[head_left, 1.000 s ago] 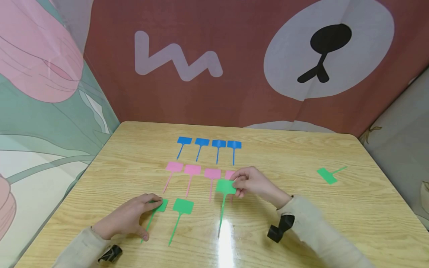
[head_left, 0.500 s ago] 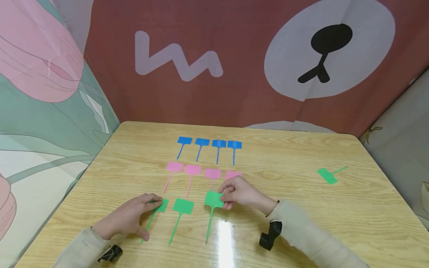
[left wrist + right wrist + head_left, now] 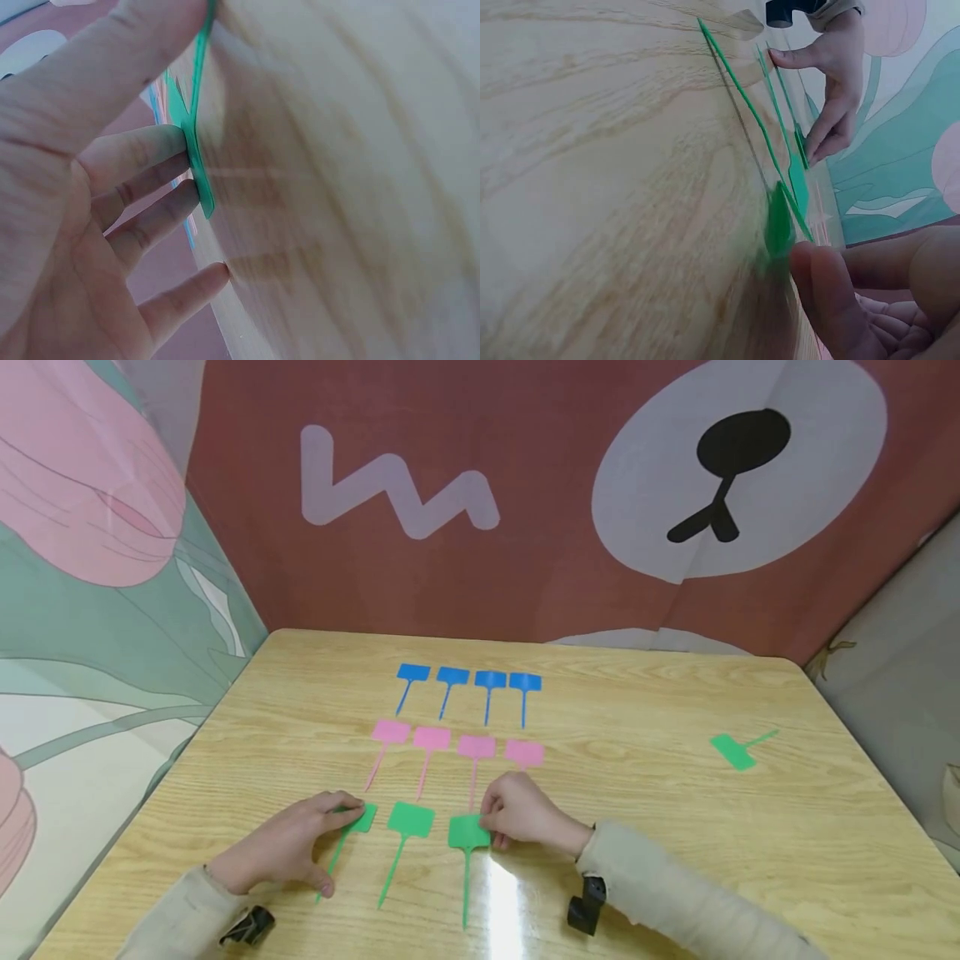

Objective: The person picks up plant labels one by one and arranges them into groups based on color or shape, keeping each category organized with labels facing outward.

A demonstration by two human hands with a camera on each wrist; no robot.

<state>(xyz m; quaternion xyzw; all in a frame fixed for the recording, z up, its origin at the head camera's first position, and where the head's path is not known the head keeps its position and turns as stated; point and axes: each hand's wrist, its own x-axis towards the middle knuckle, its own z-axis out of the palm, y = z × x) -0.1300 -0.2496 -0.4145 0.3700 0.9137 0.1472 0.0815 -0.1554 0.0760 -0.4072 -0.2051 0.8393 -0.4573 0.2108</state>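
Note:
My right hand (image 3: pixel 525 810) pinches the upper right edge of a green plant label (image 3: pixel 467 832) between thumb and fingers. In the right wrist view that plant label's stem (image 3: pixel 742 94) slants close over the table with its shadow beside it. A second green plant label (image 3: pixel 411 820) lies flat just to the left. Further left, my left hand (image 3: pixel 281 843) rests its fingertips on the head of a third green plant label (image 3: pixel 364 820). The left wrist view shows these fingers (image 3: pixel 142 154) spread and fairly straight, with the thumb over the stem.
Behind the green row lie a row of pink plant labels (image 3: pixel 432 739) and a row of blue ones (image 3: pixel 453 677). One more green plant label (image 3: pixel 733 752) lies apart on the right of the wooden table (image 3: pixel 637 718). A printed cloth (image 3: pixel 525 568) hangs behind.
My right hand has moved left and nearer to me, bringing its green plant label from over the pink row down into line with the other green ones. The left hand stays put.

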